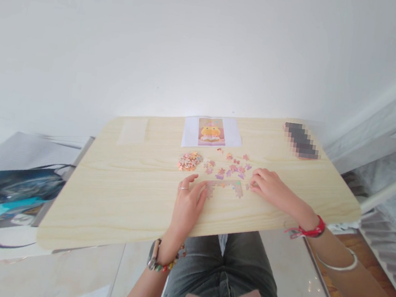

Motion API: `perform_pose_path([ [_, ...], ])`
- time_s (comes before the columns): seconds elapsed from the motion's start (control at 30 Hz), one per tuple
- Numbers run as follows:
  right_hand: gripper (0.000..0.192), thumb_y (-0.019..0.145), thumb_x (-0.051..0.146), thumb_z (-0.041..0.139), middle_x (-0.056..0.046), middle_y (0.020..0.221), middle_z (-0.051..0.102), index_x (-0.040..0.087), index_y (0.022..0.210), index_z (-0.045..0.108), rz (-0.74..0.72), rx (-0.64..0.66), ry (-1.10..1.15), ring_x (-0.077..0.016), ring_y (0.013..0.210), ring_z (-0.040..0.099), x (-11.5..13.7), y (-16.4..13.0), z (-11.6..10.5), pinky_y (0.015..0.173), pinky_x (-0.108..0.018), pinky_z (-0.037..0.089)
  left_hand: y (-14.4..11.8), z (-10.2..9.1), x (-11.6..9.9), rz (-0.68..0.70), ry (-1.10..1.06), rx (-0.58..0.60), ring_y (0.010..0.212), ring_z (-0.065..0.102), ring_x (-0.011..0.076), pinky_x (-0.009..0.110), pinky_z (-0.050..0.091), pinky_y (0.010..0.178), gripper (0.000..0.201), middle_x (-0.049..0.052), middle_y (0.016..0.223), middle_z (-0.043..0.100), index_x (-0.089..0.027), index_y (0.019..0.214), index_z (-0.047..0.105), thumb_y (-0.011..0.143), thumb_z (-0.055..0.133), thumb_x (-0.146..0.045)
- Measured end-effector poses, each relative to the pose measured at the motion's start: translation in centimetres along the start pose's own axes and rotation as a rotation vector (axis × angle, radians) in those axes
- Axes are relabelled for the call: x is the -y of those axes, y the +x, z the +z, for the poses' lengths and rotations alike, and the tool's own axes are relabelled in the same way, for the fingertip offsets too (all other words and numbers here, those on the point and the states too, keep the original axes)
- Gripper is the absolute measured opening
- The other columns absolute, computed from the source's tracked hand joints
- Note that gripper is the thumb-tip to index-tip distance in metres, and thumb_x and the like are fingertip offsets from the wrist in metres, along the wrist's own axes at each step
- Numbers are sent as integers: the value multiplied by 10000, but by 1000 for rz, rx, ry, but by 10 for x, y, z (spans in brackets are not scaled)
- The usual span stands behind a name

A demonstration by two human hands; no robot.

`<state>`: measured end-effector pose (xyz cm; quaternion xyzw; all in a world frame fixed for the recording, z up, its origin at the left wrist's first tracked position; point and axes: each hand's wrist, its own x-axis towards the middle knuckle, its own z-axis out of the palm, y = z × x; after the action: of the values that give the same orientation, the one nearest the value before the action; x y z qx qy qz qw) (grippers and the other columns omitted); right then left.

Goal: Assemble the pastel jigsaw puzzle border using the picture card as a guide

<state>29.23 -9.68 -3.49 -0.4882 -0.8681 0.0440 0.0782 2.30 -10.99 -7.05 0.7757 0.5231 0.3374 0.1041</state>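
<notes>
A joined strip of jigsaw puzzle (pixel 220 184) lies on the wooden table, its two ends bending toward me. My left hand (pixel 188 205) rests at the strip's left end, fingers apart, with the fingertips touching or very near its edge. To the right of the strip, my right hand (pixel 270 189) is closed in a pinch on a small puzzle piece (pixel 247 187), mostly covered by the fingers. Loose puzzle pieces (pixel 237 169) are scattered just beyond the strip. A heap of puzzle pieces (pixel 189 161) sits above my left hand.
Behind the pieces lies a white sheet with a printed picture (pixel 211 132) of a yellow figure. A blurred-out dark phone-like object (pixel 300 141) is at the back right. A pale sheet (pixel 133 131) lies at the back left. Bags (pixel 27 185) stand left of the table (pixel 111 205).
</notes>
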Motion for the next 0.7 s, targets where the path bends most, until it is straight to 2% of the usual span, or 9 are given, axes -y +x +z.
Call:
perform_pose_path([
  [0.1,57,838,207,519,-84,941,554,167,821,557,-1,-66,19,-214,904,512,14,-4,-5,797,-363,378,0,0,0,-1,-4,-8,1062,467,242,441,451,890,219,112,1162,448,-192,1024,597,852,468,-231],
  [0.2,70,851,216,504,-84,950,555,169,844,557,-33,-130,59,-213,923,514,41,-1,-8,808,-362,371,-2,-1,-1,-1,-5,-16,1044,474,235,416,480,846,226,110,1166,442,-199,1034,594,851,465,-223],
  [0.4,80,842,200,517,-106,934,566,149,815,573,-83,-155,7,-230,919,509,94,21,9,815,-383,355,-15,-8,2,0,-13,-8,1022,489,228,391,503,808,233,122,1172,438,-184,1022,596,843,448,-180],
  [0.53,89,840,179,511,-106,925,571,148,799,583,-75,-161,-32,-228,910,503,108,31,21,807,-387,346,-22,-12,3,0,-58,-14,1007,516,214,391,505,822,231,119,1192,435,-188,1026,590,851,439,-182],
  [0.7,93,843,192,514,-104,927,574,143,812,586,-63,-149,-86,-229,894,506,111,35,24,785,-387,337,-23,-16,1,62,-74,2,1085,481,229,373,503,821,226,116,1190,434,-192,1021,594,856,442,-163],
])
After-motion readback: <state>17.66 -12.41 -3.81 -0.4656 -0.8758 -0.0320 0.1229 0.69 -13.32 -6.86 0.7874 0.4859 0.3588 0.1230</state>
